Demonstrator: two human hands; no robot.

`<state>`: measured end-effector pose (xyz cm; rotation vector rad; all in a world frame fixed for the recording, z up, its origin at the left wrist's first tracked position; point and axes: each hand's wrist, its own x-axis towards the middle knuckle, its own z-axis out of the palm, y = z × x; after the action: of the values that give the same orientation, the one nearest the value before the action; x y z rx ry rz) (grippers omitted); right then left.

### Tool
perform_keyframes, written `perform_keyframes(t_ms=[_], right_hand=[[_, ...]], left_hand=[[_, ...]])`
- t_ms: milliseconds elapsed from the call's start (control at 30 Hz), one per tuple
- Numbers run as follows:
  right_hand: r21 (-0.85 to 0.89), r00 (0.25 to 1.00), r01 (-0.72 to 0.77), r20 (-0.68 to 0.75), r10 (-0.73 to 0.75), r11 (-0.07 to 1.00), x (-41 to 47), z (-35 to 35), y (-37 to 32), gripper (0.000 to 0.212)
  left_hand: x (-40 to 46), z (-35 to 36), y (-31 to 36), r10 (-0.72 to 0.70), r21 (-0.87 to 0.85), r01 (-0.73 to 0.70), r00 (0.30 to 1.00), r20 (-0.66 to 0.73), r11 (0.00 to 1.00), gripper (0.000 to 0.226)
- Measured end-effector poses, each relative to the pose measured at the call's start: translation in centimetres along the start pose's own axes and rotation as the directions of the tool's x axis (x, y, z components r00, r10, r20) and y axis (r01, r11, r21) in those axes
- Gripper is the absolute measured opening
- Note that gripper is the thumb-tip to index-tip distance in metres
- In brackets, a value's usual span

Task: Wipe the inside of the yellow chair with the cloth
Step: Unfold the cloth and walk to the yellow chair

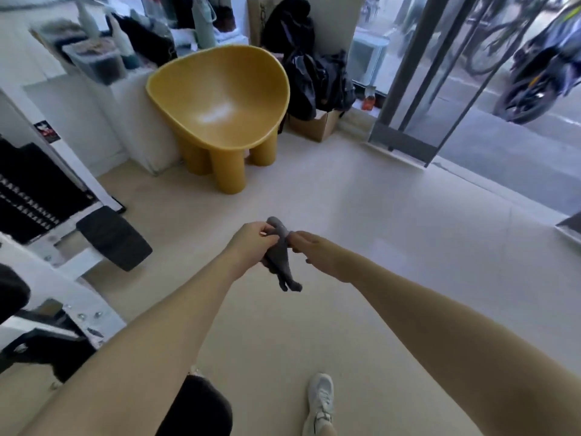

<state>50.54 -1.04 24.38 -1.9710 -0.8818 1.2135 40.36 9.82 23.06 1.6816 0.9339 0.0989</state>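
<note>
Head view, cloth: the grey cloth (280, 256) is bunched into a rope between both hands, its loose tail hanging below the fingers; probably being gathered or refolded into a pad before wiping begins.
Head view, left hand: the left hand (251, 243) has its fingers (267, 236) curled round the upper part of the cloth, grasping it; this looks like the anchoring hold, keeping the bundle steady while the other hand works it.
Head view, right hand: the right hand (309, 247) pinches the cloth at its top, just across from the left fingers; its fingertips touch the fabric, the rest of the hand stays relaxed behind them; likely pulling or twisting the cloth into shape.
Head view, yellow chair: the yellow chair (220, 102) stands well beyond the fingers, ahead and slightly to their left, on the floor (377, 215); its bowl-shaped seat faces the person, so the inside is open to reach once the person steps closer.
Head view, stage: wiping not yet begun, judged from the gap between cloth and seat.
Head view, surroundings: dark bags (314, 80) just right of the chair; a white shoe (320, 401) below the fingers, on the floor.
</note>
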Motion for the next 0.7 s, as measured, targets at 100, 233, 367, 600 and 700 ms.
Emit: perform_keyframes(t_ms=[100, 233, 367, 600, 700], right_hand=[[-0.064, 0.993, 0.075, 0.098, -0.069, 0.995, 2.0, -4.4, -0.7, 0.033], [-0.103, 0.994, 0.095, 0.071, -0.088, 0.990, 5.0, -9.2, -1.1, 0.038], [-0.176, 0.993, 0.077, 0.102, -0.060, 0.981, 9.5, -13.1, -1.4, 0.033], [-0.125, 0.990, 0.134, -0.035, -0.140, 0.983, 21.0, -20.8, -4.4, 0.025], [-0.004, 0.989, 0.123, -0.081, -0.123, 0.992, 27.0, -25.0, -7.2, 0.013]], left_hand=[[3.4, 2.0, 3.7, -0.042, -0.074, 0.040, 0.999, -0.025, 0.996, 0.011], [7.4, 3.7, 7.6, -0.058, -0.079, 0.049, 0.992, -0.109, 0.996, 0.020], [11.8, 3.1, 9.8, -0.060, 0.103, 0.074, 0.989, -0.132, 0.992, 0.019], [23.9, 1.5, 14.8, -0.060, -0.088, 0.052, 0.994, -0.090, 0.995, 0.020], [30.5, 0.2, 18.4, 0.029, -0.156, -0.033, 0.999, -0.024, 0.987, 0.014]])
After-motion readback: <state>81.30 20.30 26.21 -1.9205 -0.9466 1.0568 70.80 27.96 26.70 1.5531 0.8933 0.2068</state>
